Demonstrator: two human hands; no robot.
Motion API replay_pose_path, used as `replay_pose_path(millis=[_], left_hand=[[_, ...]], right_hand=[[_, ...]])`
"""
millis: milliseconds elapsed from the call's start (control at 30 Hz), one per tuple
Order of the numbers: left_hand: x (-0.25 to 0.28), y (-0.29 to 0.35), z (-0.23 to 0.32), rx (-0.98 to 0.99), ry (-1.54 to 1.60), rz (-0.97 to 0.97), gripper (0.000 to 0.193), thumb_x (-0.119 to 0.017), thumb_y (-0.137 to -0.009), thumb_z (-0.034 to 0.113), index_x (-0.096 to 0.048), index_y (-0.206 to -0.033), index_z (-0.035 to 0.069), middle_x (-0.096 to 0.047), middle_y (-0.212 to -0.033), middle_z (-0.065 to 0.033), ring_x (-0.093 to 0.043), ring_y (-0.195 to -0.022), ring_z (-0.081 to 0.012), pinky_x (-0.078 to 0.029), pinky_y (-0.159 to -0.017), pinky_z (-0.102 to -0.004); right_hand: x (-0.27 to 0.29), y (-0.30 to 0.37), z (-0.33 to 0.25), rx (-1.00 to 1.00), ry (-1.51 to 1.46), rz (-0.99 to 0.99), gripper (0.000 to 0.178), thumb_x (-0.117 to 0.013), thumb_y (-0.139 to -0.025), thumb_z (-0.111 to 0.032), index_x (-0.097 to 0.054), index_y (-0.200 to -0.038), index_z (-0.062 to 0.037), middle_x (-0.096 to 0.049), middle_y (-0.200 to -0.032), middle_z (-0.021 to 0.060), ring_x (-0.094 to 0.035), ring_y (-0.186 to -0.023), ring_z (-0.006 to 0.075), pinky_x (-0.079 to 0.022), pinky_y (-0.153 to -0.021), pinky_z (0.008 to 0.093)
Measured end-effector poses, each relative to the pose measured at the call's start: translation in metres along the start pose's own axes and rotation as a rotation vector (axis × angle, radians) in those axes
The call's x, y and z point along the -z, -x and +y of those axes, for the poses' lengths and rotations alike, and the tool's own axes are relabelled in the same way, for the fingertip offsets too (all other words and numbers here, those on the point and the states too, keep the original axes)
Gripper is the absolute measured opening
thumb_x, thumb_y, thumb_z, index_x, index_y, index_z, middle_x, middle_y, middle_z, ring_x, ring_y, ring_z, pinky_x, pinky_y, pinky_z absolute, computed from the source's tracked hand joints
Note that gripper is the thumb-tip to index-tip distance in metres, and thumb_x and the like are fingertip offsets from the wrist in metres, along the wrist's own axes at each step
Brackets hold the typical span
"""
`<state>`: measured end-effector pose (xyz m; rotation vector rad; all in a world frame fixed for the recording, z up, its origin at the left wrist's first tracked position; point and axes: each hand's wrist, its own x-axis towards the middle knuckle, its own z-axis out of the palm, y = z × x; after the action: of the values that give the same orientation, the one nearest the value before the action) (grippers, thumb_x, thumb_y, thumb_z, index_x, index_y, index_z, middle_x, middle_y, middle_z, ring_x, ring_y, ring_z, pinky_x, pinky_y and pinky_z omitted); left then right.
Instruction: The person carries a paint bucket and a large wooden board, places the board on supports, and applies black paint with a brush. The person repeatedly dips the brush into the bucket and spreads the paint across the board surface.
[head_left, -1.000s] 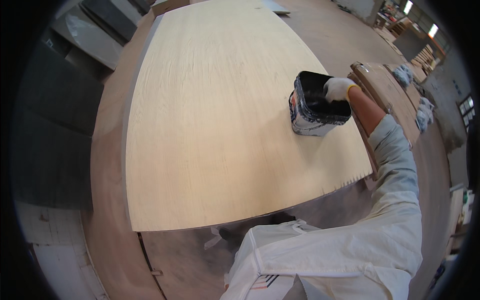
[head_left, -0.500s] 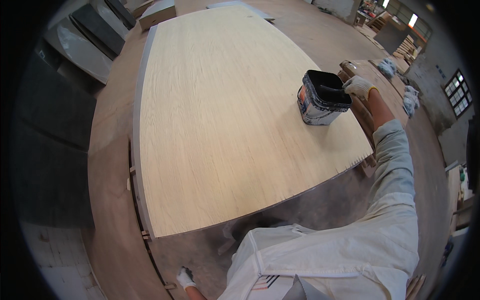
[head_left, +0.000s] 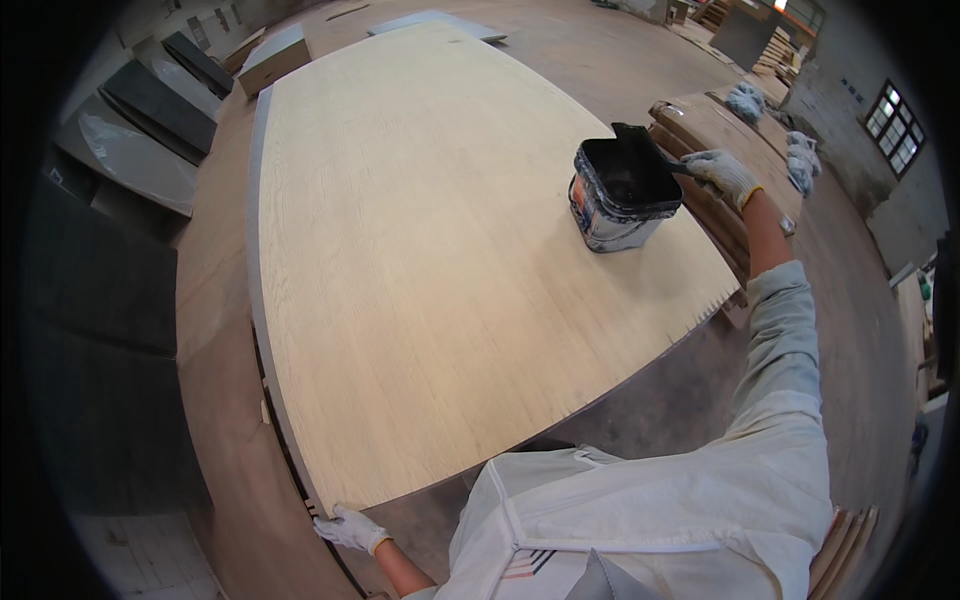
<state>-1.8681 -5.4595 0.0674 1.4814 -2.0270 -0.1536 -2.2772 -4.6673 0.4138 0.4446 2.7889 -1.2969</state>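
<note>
Head view: stands at near edge of pale wood-grain panel (head_left: 440, 270), wearing white gloves (head_left: 738, 168) with yellow cuffs on both hands. Has hands set well apart. Grips black broad-headed tool (head_left: 650, 150) by its handle with right hand (head_left: 720, 178), seen past right edge of panel. Holds tool head tilted over far right part of bucket (head_left: 612, 222), projecting above rim; cannot tell contact of lower end with contents. Finds bucket upright on panel, close to right edge and toward near right corner, black inside, smeared with black outside. Has left hand (head_left: 350, 528) touching near left corner of panel; cannot tell clamped from loose there. Records grey strip (head_left: 262, 190) along left edge, dark jagged marks (head_left: 705, 318) on near edge beside near right corner. Notes brown packs (head_left: 715, 125) beyond right edge, with plastic bundles (head_left: 745, 102) on top; box (head_left: 272, 62) beyond far left corner; dark slabs (head_left: 165, 105) left of left edge.
</note>
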Motion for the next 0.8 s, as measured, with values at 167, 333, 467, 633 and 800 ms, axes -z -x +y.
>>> replay_pose_path(millis=[167,333,467,633,800], left_hand=[[-0.02,-0.002,0.033,-0.149,-0.19,-0.129,0.055,-0.057,-0.102,0.031,-0.052,-0.151,0.007,-0.051,-0.156,-0.0185,-0.042,-0.148,-0.0388,-0.038,-0.119,-0.0513],[-0.025,0.004,0.047,-0.151,-0.272,-0.149,0.053,-0.054,-0.103,0.033,-0.055,-0.149,0.007,-0.052,-0.156,-0.0149,-0.044,-0.145,-0.0395,-0.037,-0.119,-0.0519],[-0.024,-0.002,0.036,-0.184,-0.287,-0.101,0.054,-0.052,-0.104,0.035,-0.055,-0.149,0.006,-0.053,-0.155,-0.015,-0.046,-0.143,-0.0386,-0.037,-0.119,-0.0518],[-0.021,0.005,0.046,-0.238,-0.293,-0.116,0.053,-0.051,-0.102,0.033,-0.053,-0.148,0.006,-0.054,-0.154,-0.0147,-0.045,-0.144,-0.0384,-0.037,-0.119,-0.0524],[-0.007,-0.002,0.062,-0.219,-0.478,-0.189,0.053,-0.055,-0.098,0.032,-0.053,-0.143,0.006,-0.052,-0.154,-0.0152,-0.046,-0.142,-0.039,-0.037,-0.117,-0.0529]], right_hand=[[0.002,-0.002,0.019,0.002,-0.09,0.014,0.032,-0.072,-0.097,-0.034,-0.077,-0.121,-0.0122,-0.063,-0.074,-0.0042,-0.048,-0.05,0.006,-0.037,-0.043,0.0243],[0.005,-0.008,0.025,0.031,-0.097,0.008,0.03,-0.069,-0.099,-0.031,-0.078,-0.118,-0.0097,-0.066,-0.076,-0.0016,-0.052,-0.053,0.0072,-0.04,-0.045,0.0246],[-0.008,-0.009,0.004,0.133,0.013,-0.025,0.03,-0.068,-0.099,-0.029,-0.08,-0.114,-0.0061,-0.07,-0.08,0.0011,-0.057,-0.063,0.0078,-0.044,-0.05,0.0267],[-0.009,-0.029,0.016,0.213,0.165,-0.125,0.033,-0.067,-0.095,-0.027,-0.079,-0.116,-0.0035,-0.069,-0.083,-0.0017,-0.058,-0.072,0.0078,-0.046,-0.058,0.0282],[0.003,-0.047,0.047,0.222,0.021,-0.084,0.035,-0.067,-0.098,-0.025,-0.076,-0.121,-0.0002,-0.068,-0.09,-0.0034,-0.058,-0.077,0.0078,-0.045,-0.063,0.0245]])
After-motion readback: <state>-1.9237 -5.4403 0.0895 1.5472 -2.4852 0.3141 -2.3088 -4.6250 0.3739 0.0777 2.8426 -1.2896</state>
